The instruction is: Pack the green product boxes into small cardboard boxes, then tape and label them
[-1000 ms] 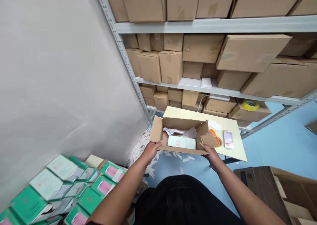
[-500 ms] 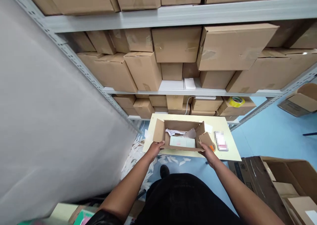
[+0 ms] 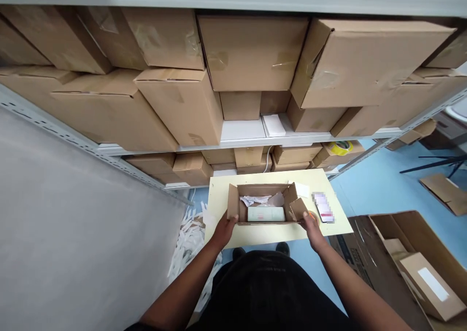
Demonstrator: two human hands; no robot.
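An open cardboard box [image 3: 233, 205] rests on a small pale yellow table [image 3: 219, 197] in front of me. Inside it lie a pale green packet [image 3: 266, 214] and crumpled white paper [image 3: 255, 200]. My left hand [image 3: 224, 228] grips the box's near left corner. At the near right corner my right hand [image 3: 312, 225] holds the box by a folded-out flap [image 3: 298, 208]. An orange tape dispenser [image 3: 314, 217] peeks out just behind my right hand.
Metal shelving [image 3: 255, 144] packed with brown cartons rises behind the table, with a yellow tape roll [image 3: 339, 147] on a lower shelf. A blurred card [image 3: 324, 208] lies on the table's right side. Paper scraps [image 3: 189, 238] litter the blue floor at left. Large open cartons [image 3: 401, 258] stand at right.
My view swung right and came closer to the shelving; the green boxes at lower left left the view. The box now sits further onto the table, both hands still at its near corners.
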